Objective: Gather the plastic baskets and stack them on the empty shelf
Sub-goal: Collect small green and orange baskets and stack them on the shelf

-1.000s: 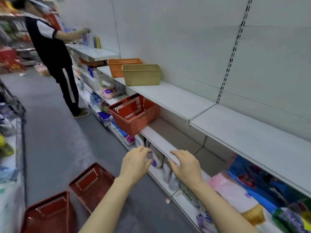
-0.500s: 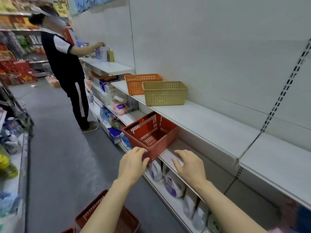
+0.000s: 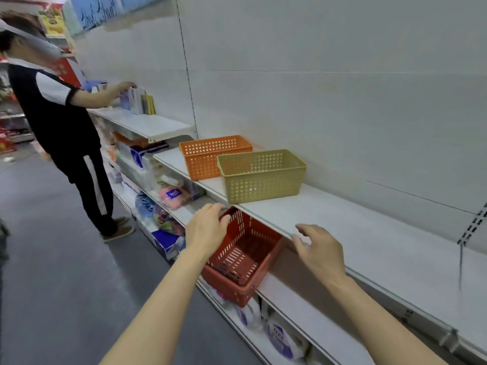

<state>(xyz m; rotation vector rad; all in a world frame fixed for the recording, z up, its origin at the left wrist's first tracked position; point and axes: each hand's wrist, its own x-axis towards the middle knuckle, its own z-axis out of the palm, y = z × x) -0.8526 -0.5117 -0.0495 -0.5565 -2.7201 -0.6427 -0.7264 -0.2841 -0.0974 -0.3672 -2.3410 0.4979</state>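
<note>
A red slotted plastic basket (image 3: 245,259) sits tilted on the lower white shelf (image 3: 303,309), its front sticking out over the edge. My left hand (image 3: 207,227) lies against its left rim, fingers reaching over the far corner. My right hand (image 3: 320,250) hovers to the right of the basket with fingers spread, holding nothing, just below the front edge of the upper shelf (image 3: 369,233). On that upper shelf stand a yellow perforated basket (image 3: 261,175) and an orange one (image 3: 210,156) behind it.
Another person (image 3: 66,127) in dark clothes stands to the left in the aisle, reaching to a higher shelf (image 3: 147,125) with boxes. Packaged goods fill the shelves below. Grey floor (image 3: 66,272) lies to the left.
I have come closer to the red basket. Both hands have reached forward, the left arriving at its rim, the right beside it. The red baskets on the floor have left the view.
</note>
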